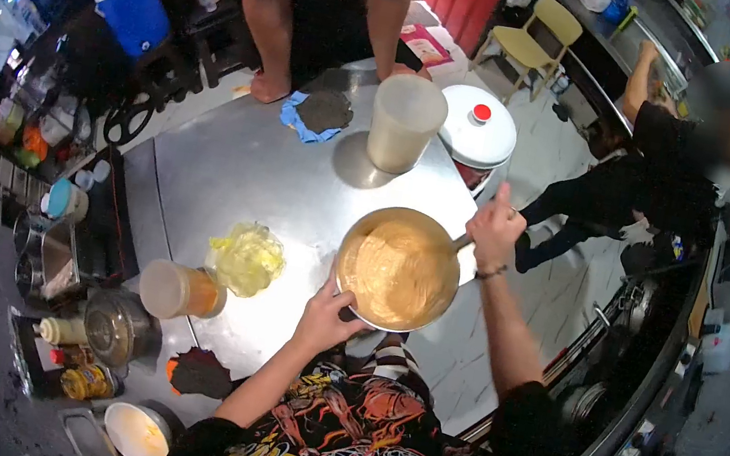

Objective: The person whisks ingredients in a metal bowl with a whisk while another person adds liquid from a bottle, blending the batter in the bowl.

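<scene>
A metal mixing bowl (340,268) holds a creamy orange-tan mixture (391,272), swirled on top. My left hand (331,320) grips the bowl's near-left rim, thumb on the edge. My right hand (494,231) is closed round the handle of a stirring utensil (462,242) that slants over the bowl's right rim. Its lower end is smeared in the mixture, so I cannot tell its exact kind. Left of the bowl lie a crumpled clear plastic bag with yellow residue (245,259) and a lidded plastic tub with orange contents (202,294).
On the steel table (229,165) stand a tall cloudy container (403,122) and a dark cloth on blue (322,111). A white lidded pot (477,131) is beyond the right edge. One person leans on the far side; another person (680,157) works at right. Bottles and jars (89,382) crowd the left.
</scene>
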A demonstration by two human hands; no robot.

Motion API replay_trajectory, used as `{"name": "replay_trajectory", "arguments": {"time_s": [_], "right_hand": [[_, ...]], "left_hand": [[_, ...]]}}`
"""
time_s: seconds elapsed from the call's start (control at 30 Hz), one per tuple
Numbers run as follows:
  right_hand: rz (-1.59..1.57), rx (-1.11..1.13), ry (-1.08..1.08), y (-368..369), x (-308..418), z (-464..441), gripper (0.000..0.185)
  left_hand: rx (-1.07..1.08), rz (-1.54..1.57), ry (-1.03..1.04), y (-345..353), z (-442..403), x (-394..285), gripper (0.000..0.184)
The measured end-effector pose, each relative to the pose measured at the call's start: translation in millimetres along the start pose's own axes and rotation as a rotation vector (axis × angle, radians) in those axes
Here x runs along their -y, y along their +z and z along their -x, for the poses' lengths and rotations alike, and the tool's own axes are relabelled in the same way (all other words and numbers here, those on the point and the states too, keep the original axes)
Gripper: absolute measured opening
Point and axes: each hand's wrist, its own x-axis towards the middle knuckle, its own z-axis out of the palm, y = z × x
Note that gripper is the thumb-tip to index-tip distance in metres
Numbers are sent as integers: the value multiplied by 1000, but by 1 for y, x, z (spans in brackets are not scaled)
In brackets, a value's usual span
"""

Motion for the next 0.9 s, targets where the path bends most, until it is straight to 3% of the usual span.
{"name": "replay_trajectory", "arguments": {"time_s": [0.07,0.1,0.2,0.27,0.4,0.47,0.5,0.6,0.73,0.77,0.8,0.87,0.9], "right_hand": [[113,-119,-246,25,-37,-5,57],[-177,-81,-72,51,-1,15,56],[-416,-26,92,43,0,44,55],[-350,-12,443,5,-19,39,53],[-91,188,217,12,-2,-8,40],[-73,93,-68,47,-14,-14,48],[-86,100,-110,58,-9,-10,50],[-441,51,215,55,-19,14,52],[-347,391,602,0,-16,-11,52],[-206,485,545,5,-9,-24,49],[-222,483,573,14,-11,-36,47],[-51,600,178,41,-27,-40,47],[25,556,-33,58,-13,-30,46]], "left_hand": [[15,6,33,11,1,-5,37],[-9,3,13,15,-1,-5,39],[-47,-14,-174,11,-4,-10,40],[-110,-55,-121,8,-1,-2,42],[-151,-97,-143,11,7,-10,46],[-97,-84,-125,22,1,-13,45],[-139,-131,-56,27,-4,-17,44],[-166,-108,-219,30,-10,-22,45],[-280,-168,-270,14,8,-4,40],[-259,-84,-415,12,9,-19,33],[-276,-84,-431,18,11,-27,33],[-216,-6,-460,26,11,-37,33],[-265,-88,-288,34,9,-36,38]]}}
